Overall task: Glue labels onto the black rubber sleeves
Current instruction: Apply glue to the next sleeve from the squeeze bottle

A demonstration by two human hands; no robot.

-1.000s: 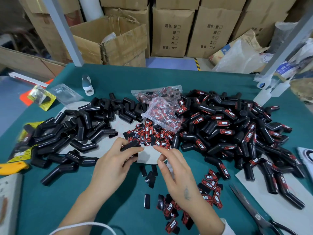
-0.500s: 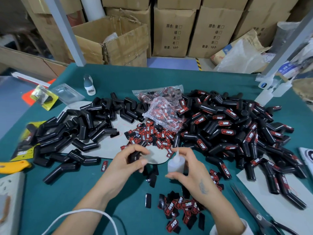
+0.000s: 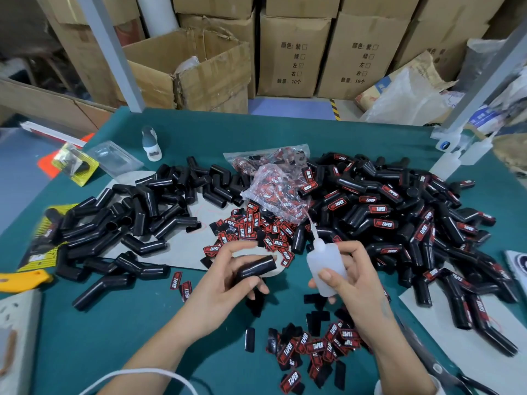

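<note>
The left hand point(image 3: 219, 286) gripped a bare black sleeve point(image 3: 256, 267) above the tabletop point(image 3: 114, 323), fingers curled round it. The right hand point(image 3: 353, 283) held a small glue bottle point(image 3: 325, 269), thumb and fingers wrapped round its body, the thin nozzle pointing up and away from the sleeve. Loose labels point(image 3: 251, 226) lay just beyond the hands. Squeezing too hard would likely flood the sleeve, and glue could reach the fingers; a tilted nozzle might drip onto the labels below.

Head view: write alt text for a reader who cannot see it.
The left hand holds a black rubber sleeve while the right hand grips a small white glue bottle, nozzle up. Piles of sleeves and red-and-black labels cover the green table.
</note>
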